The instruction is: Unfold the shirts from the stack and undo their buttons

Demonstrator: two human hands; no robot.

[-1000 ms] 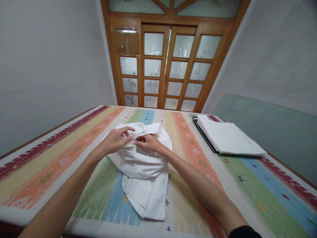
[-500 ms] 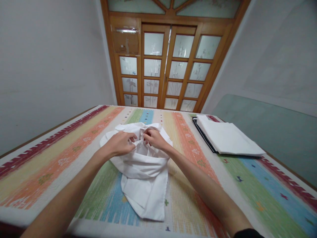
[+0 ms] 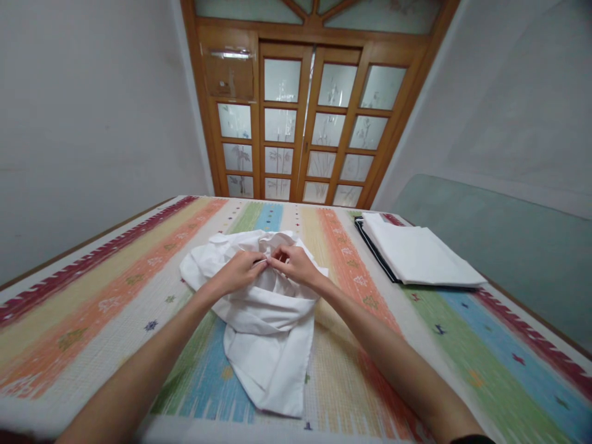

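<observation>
A crumpled white cloth (image 3: 268, 327) lies in a heap on the striped tablecloth (image 3: 111, 290) in front of me. My left hand (image 3: 238, 269) and my right hand (image 3: 293, 264) meet over the cloth's far part, fingertips almost touching. Both hands are closed, each pinching a fold of the white fabric near its top edge. The cloth's lower end trails toward me in loose folds.
A stack of folded cloths (image 3: 414, 253), white on top with a dark one beneath, lies at the table's right side. A wooden door with frosted glass panes (image 3: 300, 135) stands beyond the table's far edge. A green surface (image 3: 509, 246) sits to the right.
My hands shifted slightly and drew together again, re-gripping the cloth's upper folds. The cloth has spread a little to the left. The camera view moved slightly.
</observation>
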